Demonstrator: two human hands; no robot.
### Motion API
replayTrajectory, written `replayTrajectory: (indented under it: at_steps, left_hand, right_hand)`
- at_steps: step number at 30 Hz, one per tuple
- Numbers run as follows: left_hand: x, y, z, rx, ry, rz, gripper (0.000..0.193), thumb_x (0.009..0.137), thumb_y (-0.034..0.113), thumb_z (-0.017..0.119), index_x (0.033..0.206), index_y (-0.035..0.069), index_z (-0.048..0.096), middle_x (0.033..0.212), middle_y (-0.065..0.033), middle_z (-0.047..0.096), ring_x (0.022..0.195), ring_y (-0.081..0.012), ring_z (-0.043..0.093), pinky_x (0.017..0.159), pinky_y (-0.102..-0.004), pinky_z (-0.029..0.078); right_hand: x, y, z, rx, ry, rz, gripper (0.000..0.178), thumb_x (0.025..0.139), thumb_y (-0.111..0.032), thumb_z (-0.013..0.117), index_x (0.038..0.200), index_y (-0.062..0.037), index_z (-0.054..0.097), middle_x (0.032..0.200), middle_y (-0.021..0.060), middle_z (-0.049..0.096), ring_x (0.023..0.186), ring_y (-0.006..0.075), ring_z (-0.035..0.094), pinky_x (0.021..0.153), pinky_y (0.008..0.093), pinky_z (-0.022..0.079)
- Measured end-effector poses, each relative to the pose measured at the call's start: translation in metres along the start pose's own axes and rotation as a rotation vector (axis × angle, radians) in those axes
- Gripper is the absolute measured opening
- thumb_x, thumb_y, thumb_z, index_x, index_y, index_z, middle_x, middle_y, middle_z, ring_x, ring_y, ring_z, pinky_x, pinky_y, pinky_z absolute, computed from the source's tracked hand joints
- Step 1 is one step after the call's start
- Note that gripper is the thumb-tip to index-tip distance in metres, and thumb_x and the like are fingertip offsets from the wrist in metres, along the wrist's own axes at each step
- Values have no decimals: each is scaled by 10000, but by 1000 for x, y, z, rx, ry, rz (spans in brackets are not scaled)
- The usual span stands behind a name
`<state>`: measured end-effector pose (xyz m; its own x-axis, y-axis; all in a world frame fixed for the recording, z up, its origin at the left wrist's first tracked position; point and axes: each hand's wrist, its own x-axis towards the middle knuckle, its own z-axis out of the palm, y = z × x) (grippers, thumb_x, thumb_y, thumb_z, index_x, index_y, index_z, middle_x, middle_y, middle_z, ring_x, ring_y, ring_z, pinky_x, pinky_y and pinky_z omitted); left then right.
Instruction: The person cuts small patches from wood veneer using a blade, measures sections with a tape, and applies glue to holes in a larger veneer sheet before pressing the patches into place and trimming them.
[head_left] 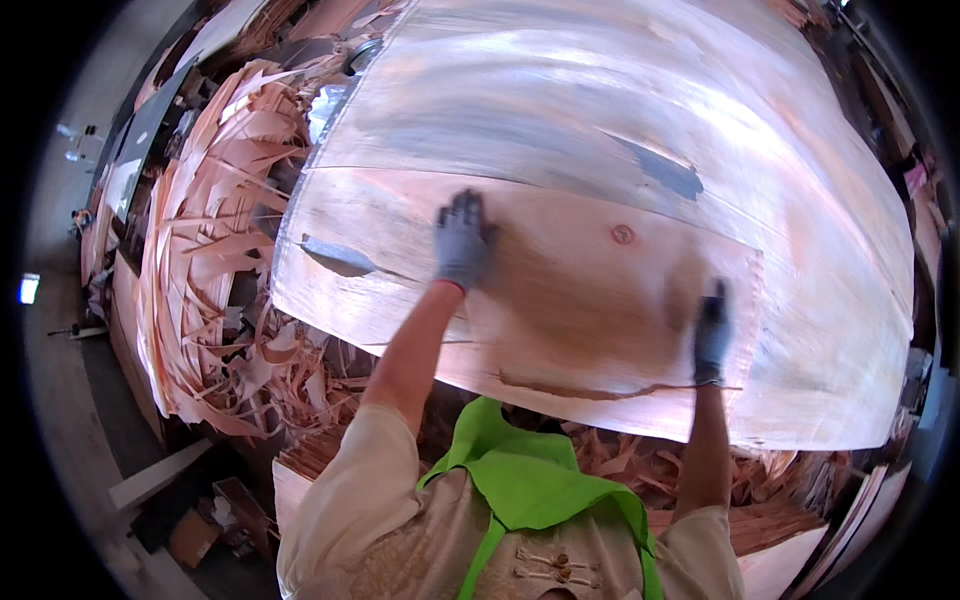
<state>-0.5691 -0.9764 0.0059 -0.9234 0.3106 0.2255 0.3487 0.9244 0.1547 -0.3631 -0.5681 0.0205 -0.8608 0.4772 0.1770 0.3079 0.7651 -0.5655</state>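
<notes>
A thin, pinkish wood veneer sheet [590, 240] with a round knot lies over a larger pale veneer sheet [820, 330]. My left hand [463, 245], in a grey glove, rests flat on the pinkish sheet's left part with its fingers stretched out. Near that sheet's right edge is my right hand [712, 330], gloved in grey and a little blurred, its fingers pointing away from me. Neither hand holds anything that I can see. A ragged brown split runs along the near edge between my arms. The pale sheet has torn gaps at the left and farther back.
A large heap of torn veneer strips [215, 250] stands along the left side, with more scraps under the near edge. A wooden board [160, 475] lies at the lower left near a cardboard box [192, 538]. Stacked sheets [850, 530] stand at the lower right.
</notes>
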Motion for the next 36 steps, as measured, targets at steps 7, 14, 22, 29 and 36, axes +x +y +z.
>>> replayTrajectory:
  at_steps: [7,14,22,29,36]
  left_hand:
    - [33,-105,-3,120,127,-91,568,877,355,442,1332,19,385,1397,-166,371,1301,-323,325,1071,-460,224]
    - [30,-96,-18,-100,144,-163,761,817,318,554,1389,-37,199,1420,-278,248,1298,-380,295,1077,-447,228]
    - [35,-104,-10,-21,56,-91,594,843,320,515,1371,112,341,1412,-205,323,1282,-383,323,1064,-462,240]
    - [31,-107,-6,110,49,-41,485,889,336,456,1357,221,404,1432,-182,308,1301,-376,299,1053,-491,242]
    - [34,-109,2,152,27,-7,483,904,345,440,1366,212,403,1421,-201,320,1298,-380,305,1059,-473,242]
  right_hand:
    - [17,-254,144,-105,-543,-336,198,888,-150,424,1013,-74,558,878,173,655,743,384,633,644,491,499]
    - [87,-382,254,-191,-546,-602,199,842,-154,473,925,-74,634,769,122,674,738,291,668,616,432,515]
    - [100,-375,268,-342,-672,-599,240,842,-179,479,934,-91,682,873,117,683,807,275,670,658,409,517]
    - [105,-273,167,-342,-702,-455,266,885,-218,445,995,-67,634,883,126,676,802,295,666,659,428,515]
    - [105,-128,83,-293,-625,-401,270,916,-263,420,1111,-211,601,941,88,671,852,277,656,669,422,515]
